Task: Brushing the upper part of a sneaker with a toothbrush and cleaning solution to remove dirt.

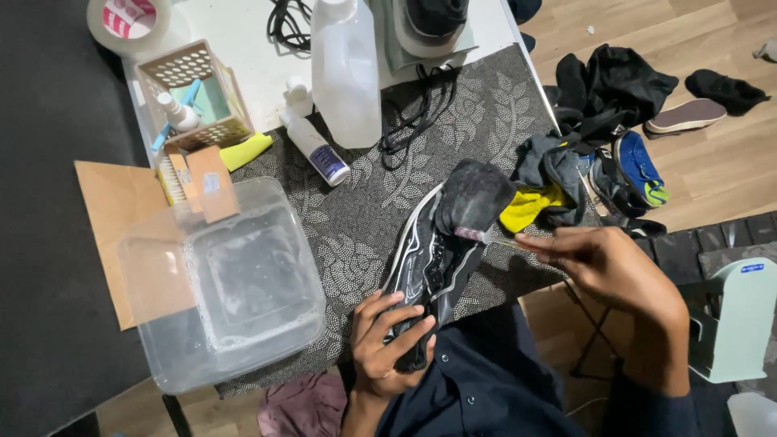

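Off to the left of both hands sits a clear plastic tub (235,283) of cloudy water, with a brown cardboard sheet (109,210) under its far side. Beyond it stand a perforated basket (190,93) and a small white bottle (316,146) lying on the patterned mat (356,202). The left hand (388,340) is closed around the heel end of a black sneaker (433,259), fingers wrapped over its side, holding it tilted on the mat. The shoe stretches from that hand up towards the right hand (603,263), which pinches a thin brush (486,236), its bristles touching the shoe's opening. A tall translucent jug (346,73) stands beyond the shoe. Just past the right hand lies a heap of grey and yellow cloths (542,190), with more shoes (631,170) on the floor further right.
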